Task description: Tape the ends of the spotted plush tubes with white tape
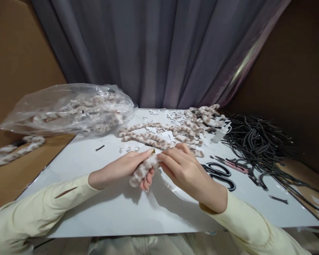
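Observation:
My left hand [133, 164] is wrapped round a bunched piece of fluffy white-and-brown plush tube [144, 170], just above the white table. Close against its upper end, my right hand [179, 164] has its fingers pinched together on the plush; whether a smaller part sits between them is hidden. A small yellowish bit shows by the left thumb. Behind the hands lie several more plush tubes [149, 140] of the same pattern. Black-handled scissors [219, 173] rest just right of my right hand.
A clear plastic bag [66, 109] of plush tubes sits at the back left. Black cords [257, 141] are heaped at the right, near pink-handled snips [234, 165] and a white squeeze bottle [220, 134]. Small metal rings [133, 149] lie scattered. A grey curtain [159, 53] hangs behind.

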The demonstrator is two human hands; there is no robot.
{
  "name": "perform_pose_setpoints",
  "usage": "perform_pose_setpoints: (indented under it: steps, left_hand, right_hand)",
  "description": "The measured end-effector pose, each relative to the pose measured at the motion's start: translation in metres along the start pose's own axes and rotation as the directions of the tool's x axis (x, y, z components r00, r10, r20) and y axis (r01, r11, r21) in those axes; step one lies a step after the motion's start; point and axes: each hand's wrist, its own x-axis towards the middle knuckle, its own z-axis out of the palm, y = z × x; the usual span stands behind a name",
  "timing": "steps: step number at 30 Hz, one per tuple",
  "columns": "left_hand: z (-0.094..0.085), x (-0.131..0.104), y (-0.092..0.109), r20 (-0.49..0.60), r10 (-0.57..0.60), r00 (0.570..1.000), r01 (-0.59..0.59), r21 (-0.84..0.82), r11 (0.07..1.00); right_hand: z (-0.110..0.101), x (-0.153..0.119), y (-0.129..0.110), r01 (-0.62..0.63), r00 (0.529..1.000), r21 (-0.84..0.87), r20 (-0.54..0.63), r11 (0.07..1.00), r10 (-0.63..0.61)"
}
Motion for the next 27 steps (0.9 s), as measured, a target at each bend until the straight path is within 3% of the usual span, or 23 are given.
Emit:
perform_pose_setpoints:
  steps: [2, 4, 7, 11, 15, 18, 21, 24, 27]
  left_hand:
    - [-0.002, 0.002, 0.001, 0.093, -0.110, 0.990, 0.117, -0.083, 0.990]
    - [-0.003, 0.004, 0.000, 0.141, -0.143, 0.980, 0.163, -0.145, 0.976]
    - [-0.001, 0.005, -0.004, 0.075, -0.061, 0.995, 0.075, -0.205, 0.976]
    - [0.002, 0.005, -0.008, -0.030, 0.042, 0.999, -0.046, -0.161, 0.986]
    - [0.005, 0.004, -0.009, -0.054, 0.083, 0.995, -0.091, -0.177, 0.980]
    - [0.006, 0.003, -0.007, -0.070, 0.113, 0.991, -0.123, -0.151, 0.981]
    - [0.005, 0.002, -0.006, -0.059, 0.139, 0.989, -0.144, -0.091, 0.985]
    - [0.003, 0.002, -0.007, -0.060, 0.159, 0.985, -0.160, -0.009, 0.987]
    - [0.001, 0.003, -0.007, -0.074, 0.197, 0.978, -0.190, 0.095, 0.977]
  right_hand:
    - [0.001, -0.002, 0.000, 0.058, 0.998, -0.012, -0.012, 0.998, -0.058]
    - [0.002, -0.002, -0.002, 0.084, 0.996, 0.004, -0.024, 0.996, -0.084]
    - [0.004, -0.002, -0.003, 0.117, 0.992, 0.051, -0.061, 0.992, -0.114]
    - [0.006, -0.002, -0.004, 0.145, 0.985, 0.092, -0.103, 0.985, -0.136]
    - [0.010, -0.002, -0.003, 0.114, 0.986, 0.136, -0.134, 0.984, -0.096]
    - [0.015, -0.003, -0.001, 0.043, 0.982, 0.243, -0.189, 0.969, 0.004]
    - [0.018, -0.005, 0.000, -0.124, 0.957, 0.402, -0.193, 0.907, 0.216]
    - [0.018, -0.007, 0.002, -0.271, 0.900, 0.564, -0.139, 0.780, 0.413]
    - [0.017, -0.005, 0.004, -0.378, 0.853, 0.685, -0.002, 0.622, 0.522]
